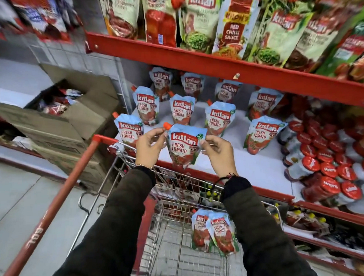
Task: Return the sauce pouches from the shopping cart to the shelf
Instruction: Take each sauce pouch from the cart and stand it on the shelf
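I hold one light-blue tomato sauce pouch (184, 146) upright at the front edge of the white shelf (250, 163). My left hand (149, 145) pinches its top left corner by the orange cap. My right hand (218, 153) pinches its top right corner. Several matching pouches (219, 118) stand in rows on the shelf behind it. Two more pouches (214, 233) lean against the far right wall of the wire shopping cart (166, 233) below my arms.
The cart's red handle (60, 196) runs diagonally at lower left. An open cardboard box (57, 111) sits on the shelf to the left. Red-capped bottles (332, 168) lie stacked on the right. Other sauce pouches (232, 25) fill the red-edged shelf above.
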`<state>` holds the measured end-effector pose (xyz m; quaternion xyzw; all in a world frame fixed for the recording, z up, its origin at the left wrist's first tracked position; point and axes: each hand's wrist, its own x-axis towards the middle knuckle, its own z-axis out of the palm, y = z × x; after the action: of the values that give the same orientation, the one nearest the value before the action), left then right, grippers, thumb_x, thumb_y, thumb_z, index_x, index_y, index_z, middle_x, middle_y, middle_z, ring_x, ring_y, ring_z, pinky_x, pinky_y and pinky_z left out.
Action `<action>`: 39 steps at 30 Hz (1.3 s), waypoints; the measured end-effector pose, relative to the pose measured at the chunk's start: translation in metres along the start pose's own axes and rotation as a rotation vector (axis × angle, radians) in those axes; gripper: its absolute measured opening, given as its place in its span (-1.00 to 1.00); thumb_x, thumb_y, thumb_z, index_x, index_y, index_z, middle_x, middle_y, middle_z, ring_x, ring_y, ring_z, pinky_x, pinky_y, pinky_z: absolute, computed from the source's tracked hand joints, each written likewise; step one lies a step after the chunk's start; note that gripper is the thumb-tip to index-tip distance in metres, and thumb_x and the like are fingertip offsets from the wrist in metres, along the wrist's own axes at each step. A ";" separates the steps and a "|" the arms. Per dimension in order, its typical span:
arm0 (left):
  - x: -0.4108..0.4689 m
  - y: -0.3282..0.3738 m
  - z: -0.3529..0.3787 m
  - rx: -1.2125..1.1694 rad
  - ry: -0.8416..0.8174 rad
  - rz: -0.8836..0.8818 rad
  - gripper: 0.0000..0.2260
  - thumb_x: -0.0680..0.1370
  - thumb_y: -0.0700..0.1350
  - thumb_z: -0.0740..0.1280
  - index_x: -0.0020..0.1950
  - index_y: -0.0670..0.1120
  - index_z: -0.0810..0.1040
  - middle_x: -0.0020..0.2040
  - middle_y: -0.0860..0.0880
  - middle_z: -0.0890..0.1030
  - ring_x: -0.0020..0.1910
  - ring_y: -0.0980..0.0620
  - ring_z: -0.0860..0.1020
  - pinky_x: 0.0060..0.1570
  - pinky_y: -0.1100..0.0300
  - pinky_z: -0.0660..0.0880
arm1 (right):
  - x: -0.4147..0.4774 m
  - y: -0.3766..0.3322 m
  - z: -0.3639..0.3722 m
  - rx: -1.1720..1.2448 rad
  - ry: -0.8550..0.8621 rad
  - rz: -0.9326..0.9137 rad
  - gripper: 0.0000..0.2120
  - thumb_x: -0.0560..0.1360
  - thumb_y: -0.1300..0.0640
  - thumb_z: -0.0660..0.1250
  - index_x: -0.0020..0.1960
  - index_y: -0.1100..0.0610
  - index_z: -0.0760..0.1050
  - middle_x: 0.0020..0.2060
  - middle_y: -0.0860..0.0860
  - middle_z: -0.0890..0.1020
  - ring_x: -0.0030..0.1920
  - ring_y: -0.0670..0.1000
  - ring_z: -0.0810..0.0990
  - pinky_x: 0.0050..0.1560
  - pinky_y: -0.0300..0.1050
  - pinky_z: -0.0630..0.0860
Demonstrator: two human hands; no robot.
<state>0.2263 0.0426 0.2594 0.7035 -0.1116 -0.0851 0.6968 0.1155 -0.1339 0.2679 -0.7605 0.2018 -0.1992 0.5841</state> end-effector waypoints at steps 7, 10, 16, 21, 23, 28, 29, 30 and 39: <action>0.047 -0.018 -0.014 0.104 -0.003 0.015 -0.91 0.54 -0.07 0.36 0.01 0.06 0.64 0.09 -0.23 0.68 0.17 -0.27 0.62 0.28 -0.30 0.49 | 0.039 0.010 0.037 0.034 -0.024 0.046 -0.92 0.54 0.22 0.35 -0.06 0.07 0.59 -0.08 0.05 0.68 -0.04 0.03 0.64 0.09 0.06 0.62; 0.056 -0.031 -0.017 0.113 0.029 -0.009 -0.82 0.54 -0.11 0.38 -0.13 0.19 0.65 0.03 -0.15 0.67 0.16 -0.30 0.61 0.25 -0.31 0.50 | 0.045 0.022 0.046 0.031 -0.037 0.094 -0.93 0.53 0.22 0.35 -0.07 0.08 0.59 -0.10 0.06 0.67 -0.05 0.06 0.63 0.07 0.14 0.63; 0.056 -0.053 -0.021 0.109 0.032 -0.025 -0.84 0.55 -0.14 0.37 -0.12 0.13 0.61 -0.05 -0.11 0.66 0.02 -0.15 0.63 0.19 -0.31 0.54 | 0.048 0.038 0.057 -0.011 -0.036 0.151 -0.88 0.53 0.18 0.36 0.02 0.21 0.60 -0.01 0.16 0.70 0.04 0.21 0.66 0.06 0.16 0.65; 0.054 -0.054 -0.018 0.093 0.045 -0.059 -0.90 0.56 -0.16 0.36 -0.05 0.06 0.60 0.06 -0.25 0.67 0.15 -0.28 0.62 0.23 -0.31 0.51 | 0.050 0.040 0.057 -0.052 -0.026 0.148 -0.84 0.54 0.19 0.35 0.07 0.24 0.60 0.02 0.17 0.70 0.05 0.19 0.65 0.07 0.20 0.64; 0.054 -0.056 -0.019 0.094 0.043 -0.051 -0.93 0.57 -0.17 0.36 -0.03 0.00 0.60 0.07 -0.27 0.67 0.15 -0.30 0.61 0.22 -0.32 0.52 | 0.050 0.041 0.057 -0.059 -0.031 0.148 -0.83 0.54 0.19 0.35 0.08 0.26 0.59 0.02 0.18 0.69 0.06 0.19 0.65 0.08 0.22 0.63; 0.048 -0.057 -0.019 0.084 0.058 -0.029 -0.92 0.57 -0.18 0.35 0.05 -0.10 0.59 0.03 -0.23 0.66 0.06 -0.21 0.62 0.21 -0.32 0.51 | 0.047 0.043 0.059 -0.044 -0.017 0.158 -0.81 0.54 0.19 0.35 0.11 0.25 0.59 0.03 0.19 0.69 0.07 0.19 0.65 0.12 0.24 0.61; 0.046 -0.056 -0.018 0.073 0.063 -0.033 -0.90 0.58 -0.18 0.35 0.08 -0.11 0.59 0.07 -0.27 0.66 0.11 -0.27 0.61 0.23 -0.32 0.51 | 0.046 0.043 0.059 -0.044 -0.015 0.156 -0.81 0.54 0.19 0.35 0.12 0.24 0.59 0.04 0.18 0.69 0.08 0.18 0.65 0.13 0.23 0.61; 0.045 -0.055 -0.017 0.064 0.066 -0.034 -0.86 0.58 -0.17 0.34 0.12 -0.13 0.59 0.12 -0.28 0.65 0.17 -0.29 0.60 0.25 -0.30 0.50 | 0.044 0.042 0.059 -0.048 -0.012 0.152 -0.80 0.54 0.18 0.35 0.13 0.23 0.59 0.05 0.16 0.69 0.08 0.15 0.65 0.14 0.22 0.61; 0.006 -0.074 -0.004 0.073 0.274 0.056 -0.70 0.54 -0.11 0.38 0.27 -0.04 0.50 0.30 -0.08 0.51 0.16 -0.01 0.57 -0.13 0.47 0.51 | -0.002 0.062 0.042 -0.045 0.137 0.144 -0.81 0.50 0.05 0.42 0.10 0.02 0.60 -0.08 -0.05 0.68 -0.04 -0.02 0.66 0.03 0.08 0.65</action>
<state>0.2359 0.0449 0.1860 0.7299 -0.0378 0.0352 0.6816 0.1322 -0.1137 0.1978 -0.7417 0.3000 -0.2035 0.5644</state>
